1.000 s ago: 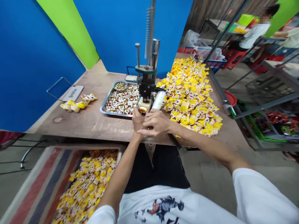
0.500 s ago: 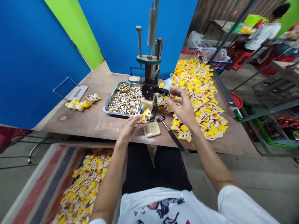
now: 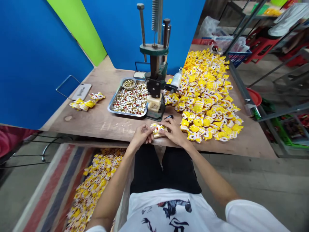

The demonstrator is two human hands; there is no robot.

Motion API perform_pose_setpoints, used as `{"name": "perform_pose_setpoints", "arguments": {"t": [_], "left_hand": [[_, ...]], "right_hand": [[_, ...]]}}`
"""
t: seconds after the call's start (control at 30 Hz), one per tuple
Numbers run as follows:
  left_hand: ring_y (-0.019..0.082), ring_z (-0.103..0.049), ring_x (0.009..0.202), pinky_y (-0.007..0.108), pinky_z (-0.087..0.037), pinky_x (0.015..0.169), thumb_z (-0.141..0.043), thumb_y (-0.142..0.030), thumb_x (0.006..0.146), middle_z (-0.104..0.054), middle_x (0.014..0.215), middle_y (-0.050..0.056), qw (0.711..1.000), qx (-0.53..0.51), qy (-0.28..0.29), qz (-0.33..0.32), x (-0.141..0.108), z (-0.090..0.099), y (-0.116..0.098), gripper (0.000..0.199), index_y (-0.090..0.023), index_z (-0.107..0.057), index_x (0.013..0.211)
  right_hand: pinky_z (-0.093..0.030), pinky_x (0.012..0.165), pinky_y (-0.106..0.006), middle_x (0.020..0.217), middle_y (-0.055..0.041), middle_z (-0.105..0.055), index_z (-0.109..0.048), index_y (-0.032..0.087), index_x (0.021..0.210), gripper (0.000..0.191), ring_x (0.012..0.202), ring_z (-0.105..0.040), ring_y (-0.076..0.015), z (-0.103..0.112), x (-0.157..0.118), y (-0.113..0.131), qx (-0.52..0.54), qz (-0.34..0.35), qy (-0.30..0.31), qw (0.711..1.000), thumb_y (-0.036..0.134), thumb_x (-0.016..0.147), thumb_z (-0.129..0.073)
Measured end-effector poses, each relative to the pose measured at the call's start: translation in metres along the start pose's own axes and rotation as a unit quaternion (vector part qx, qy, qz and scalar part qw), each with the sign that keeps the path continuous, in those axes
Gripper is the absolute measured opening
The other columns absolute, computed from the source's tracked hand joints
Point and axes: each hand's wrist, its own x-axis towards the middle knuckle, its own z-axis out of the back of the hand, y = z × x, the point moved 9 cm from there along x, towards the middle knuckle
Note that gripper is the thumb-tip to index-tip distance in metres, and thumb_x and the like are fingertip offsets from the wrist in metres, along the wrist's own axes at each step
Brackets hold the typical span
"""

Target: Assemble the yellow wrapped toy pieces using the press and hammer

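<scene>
While the person's left hand [image 3: 142, 137] and right hand [image 3: 173, 131] are closing in from both sides at the near edge of a wooden table [image 3: 84, 125], a yellow-and-white packet [image 3: 157, 128] is sitting between them, just above a pale wooden block [image 3: 158, 136] that is mostly hidden beneath it. The left hand is curling around the packet's left end and the right hand is pressing bent against its right side, so both grips are closed on it. Just beyond the hands, a hand press [image 3: 154, 64] with a green collar and a coiled spring is standing on the table, and a black tool end [image 3: 169, 117] is poking out beside its base. Left of the press, a steel tray [image 3: 127, 114] is holding a mass of small white, red and gold pieces, with a round dish of gold pieces [image 3: 128, 83] at its far corner. To the right, a large heap of yellow packets [image 3: 205, 96] is spreading along the table, while a white plastic bottle [image 3: 177, 78] is tilting just beside the press. Below the table edge, a striped-rimmed bin [image 3: 51, 183] is holding more yellow packets [image 3: 96, 180].
</scene>
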Motion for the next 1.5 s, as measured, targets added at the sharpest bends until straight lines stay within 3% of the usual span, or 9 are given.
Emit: {"name": "perform_pose_setpoints", "arguments": {"t": [0.17, 0.33, 0.43, 0.6, 0.8, 0.9, 1.1, 1.33, 1.5], "left_hand": [[0.014, -0.055, 0.038, 0.022, -0.032, 0.040, -0.094, -0.070, 0.071, -0.070, 0.059, 0.001, 0.998, 0.038, -0.043, -0.012, 0.009, 0.025, -0.012, 0.062, -0.023, -0.059, 0.091], [0.021, -0.066, 0.073, 0.032, -0.053, 0.074, -0.080, -0.043, 0.090, -0.070, 0.079, 0.006, 0.894, 0.295, -0.236, -0.240, 0.047, 0.111, -0.112, 0.023, -0.022, -0.073, 0.087], [0.029, -0.066, 0.096, 0.039, -0.053, 0.097, -0.080, -0.024, 0.082, -0.069, 0.093, 0.011, 0.840, 0.452, -0.152, -0.261, 0.097, 0.114, -0.131, 0.010, -0.022, -0.072, 0.075], [0.029, -0.063, 0.093, 0.039, -0.052, 0.096, -0.071, -0.005, 0.073, -0.064, 0.086, 0.010, 0.828, 0.509, -0.074, -0.222, 0.145, 0.110, -0.124, 0.022, -0.024, -0.062, 0.065], [0.021, -0.064, 0.090, 0.034, -0.054, 0.092, -0.079, -0.020, 0.084, -0.068, 0.097, 0.006, 0.874, 0.323, -0.209, -0.297, 0.094, 0.115, -0.144, 0.009, -0.021, -0.070, 0.083], [0.018, -0.066, 0.087, 0.030, -0.055, 0.084, -0.083, -0.034, 0.087, -0.072, 0.096, 0.004, 0.916, 0.072, -0.279, -0.279, 0.042, 0.096, -0.118, 0.018, -0.020, -0.074, 0.094], [0.011, -0.063, 0.073, 0.024, -0.052, 0.069, -0.085, -0.026, 0.081, -0.073, 0.086, 0.003, 0.954, -0.242, -0.149, -0.095, -0.003, 0.004, -0.045, 0.014, -0.017, -0.078, 0.090], [0.009, -0.061, 0.067, 0.020, -0.049, 0.064, -0.083, -0.017, 0.076, -0.071, 0.076, 0.002, 0.936, -0.321, -0.143, -0.007, -0.005, -0.003, -0.008, 0.010, -0.015, -0.073, 0.077], [0.007, -0.057, 0.063, 0.019, -0.045, 0.058, -0.088, -0.023, 0.074, -0.068, 0.072, 0.001, 0.944, -0.308, -0.117, -0.006, 0.000, -0.003, -0.007, 0.016, -0.014, -0.076, 0.080]], "right_hand": [[-0.056, 0.116, -0.054, 0.132, -0.0116, -0.068, -0.076, 0.034, 0.143, 0.046, 0.129, -0.066, -0.0330, 0.012, -0.002, 0.005, 0.020, -0.007, -0.013, 1.000, 0.051, 0.101, -0.078], [-0.063, 0.101, -0.049, 0.130, -0.0106, -0.074, -0.077, 0.032, 0.132, 0.030, 0.117, -0.072, -0.0312, 0.056, -0.012, 0.011, 0.019, -0.035, -0.126, 0.991, 0.049, 0.108, -0.067], [-0.063, 0.100, -0.050, 0.130, -0.0101, -0.075, -0.078, 0.032, 0.127, 0.026, 0.118, -0.073, -0.0318, 0.057, -0.018, 0.017, 0.013, -0.031, -0.121, 0.992, 0.047, 0.109, -0.066], [-0.061, 0.108, -0.052, 0.123, -0.0095, -0.076, -0.079, 0.032, 0.125, 0.023, 0.121, -0.072, -0.0323, 0.043, -0.030, 0.019, 0.010, -0.022, -0.092, 0.995, 0.043, 0.110, -0.065], [-0.063, 0.102, -0.049, 0.120, -0.0093, -0.076, -0.081, 0.032, 0.119, 0.023, 0.115, -0.074, -0.0306, 0.054, -0.027, 0.025, 0.020, -0.021, -0.099, 0.995, 0.045, 0.110, -0.064], [-0.063, 0.100, -0.043, 0.124, -0.0086, -0.077, -0.079, 0.030, 0.124, 0.027, 0.113, -0.074, -0.0276, 0.061, -0.001, 0.040, 0.042, 0.005, -0.117, 0.992, 0.049, 0.109, -0.068], [-0.060, 0.095, -0.035, 0.111, -0.0055, -0.083, -0.083, 0.024, 0.117, 0.030, 0.100, -0.075, -0.0226, 0.028, 0.045, 0.069, 0.063, 0.076, -0.065, 0.993, 0.050, 0.106, -0.073], [-0.059, 0.088, -0.032, 0.106, -0.0062, -0.086, -0.085, 0.020, 0.107, 0.034, 0.095, -0.078, -0.0231, 0.001, 0.041, 0.043, 0.108, -0.007, 0.029, 0.994, 0.053, 0.098, -0.081], [-0.059, 0.093, -0.033, 0.107, -0.0063, -0.087, -0.086, 0.021, 0.108, 0.026, 0.096, -0.078, -0.0230, 0.005, 0.039, 0.032, 0.079, -0.019, -0.002, 0.997, 0.044, 0.099, -0.076]]}}
